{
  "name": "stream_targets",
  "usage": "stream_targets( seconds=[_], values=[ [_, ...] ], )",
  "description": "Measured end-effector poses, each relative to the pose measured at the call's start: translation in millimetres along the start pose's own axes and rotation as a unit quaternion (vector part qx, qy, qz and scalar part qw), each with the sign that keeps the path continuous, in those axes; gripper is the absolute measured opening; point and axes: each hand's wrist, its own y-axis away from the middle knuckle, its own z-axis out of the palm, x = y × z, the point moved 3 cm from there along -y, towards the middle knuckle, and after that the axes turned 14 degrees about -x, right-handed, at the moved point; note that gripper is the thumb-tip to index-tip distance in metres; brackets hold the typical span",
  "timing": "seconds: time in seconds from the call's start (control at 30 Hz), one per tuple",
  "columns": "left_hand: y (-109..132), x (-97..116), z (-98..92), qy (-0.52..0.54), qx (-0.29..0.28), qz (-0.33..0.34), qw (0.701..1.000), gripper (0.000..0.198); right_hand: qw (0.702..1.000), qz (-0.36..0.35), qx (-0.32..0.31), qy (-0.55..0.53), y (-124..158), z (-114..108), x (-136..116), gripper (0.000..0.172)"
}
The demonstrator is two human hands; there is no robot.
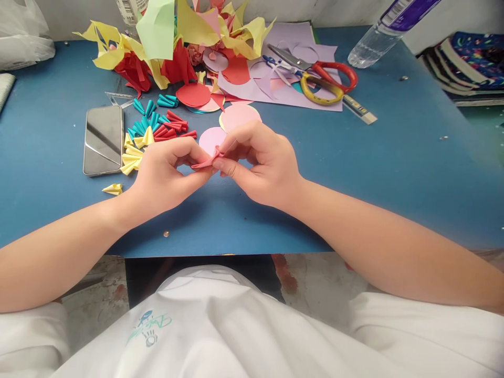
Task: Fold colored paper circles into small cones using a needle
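Observation:
Between my two hands is a small folded piece of pink paper (208, 162), pinched at both ends above the table. My left hand (167, 170) grips its left end between thumb and fingers. The fingertips of my right hand (262, 160) press on its twisted right end. Pink paper circles (240, 116) lie just behind my hands. To the left are rolled paper cones in teal (147, 123), red (173, 127) and yellow (133, 157), with a single yellow cone (113, 189) lying apart near my left wrist.
A phone (103, 140) lies left of the cones. Red-and-yellow-handled scissors (321, 79) rest on lilac paper (326, 102), beside a ruler or eraser strip (360, 109). Crumpled paper scraps (155, 37) pile up at the back. A water bottle (372, 47) stands at the back right.

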Motion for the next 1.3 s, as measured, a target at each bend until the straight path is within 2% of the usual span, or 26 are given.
stream_targets(
  seconds=[0.1, 0.33, 0.53, 0.6, 0.67, 0.83, 0.9, 1.0, 1.1, 1.17, 1.3],
  values=[
    [-4, -6, 0.6, -0.011, -0.012, 0.048, 0.999, 0.02, 1.0, 0.024, -0.008, -0.01, -2, -3, 5, 0.036],
    [-7, -9, -0.3, -0.008, -0.043, 0.063, 0.997, 0.017, 0.997, 0.07, 0.003, -0.042, -1, -4, 10, 0.037],
    [-7, -6, -1.1, 0.072, -0.038, -0.005, 0.997, 0.02, 0.984, 0.102, 0.02, -0.143, -5, -3, 13, 0.05],
    [-6, -4, -0.8, 0.088, -0.03, -0.019, 0.995, 0.021, 0.981, 0.11, 0.056, -0.152, -7, -8, 10, 0.052],
    [-6, -4, -1.1, 0.08, -0.013, -0.072, 0.994, 0.023, 0.977, 0.11, 0.105, -0.149, -7, -13, 7, 0.051],
    [-5, -2, -1.5, 0.101, -0.006, -0.13, 0.986, 0.038, 0.966, 0.025, 0.2, -0.162, -6, -20, 2, 0.035],
    [-5, -1, -1.7, 0.095, -0.021, -0.141, 0.985, 0.035, 0.964, 0.011, 0.208, -0.166, -6, -21, 1, 0.03],
    [-5, -2, -2.6, 0.063, -0.027, -0.157, 0.985, 0.032, 0.964, 0.001, 0.22, -0.15, -4, -24, -4, 0.032],
    [-6, -6, -2.9, 0.052, -0.024, -0.159, 0.986, 0.026, 0.968, 0.007, 0.203, -0.146, -4, -27, -9, 0.033],
    [-6, -8, -2.2, 0.064, -0.028, -0.163, 0.984, 0.022, 0.972, 0.033, 0.165, -0.165, -5, -24, -7, 0.035],
    [-6, -12, -2.4, 0.128, -0.006, -0.178, 0.976, 0.035, 0.969, 0.094, 0.097, -0.206, -7, -10, 4, 0.055]
  ],
)
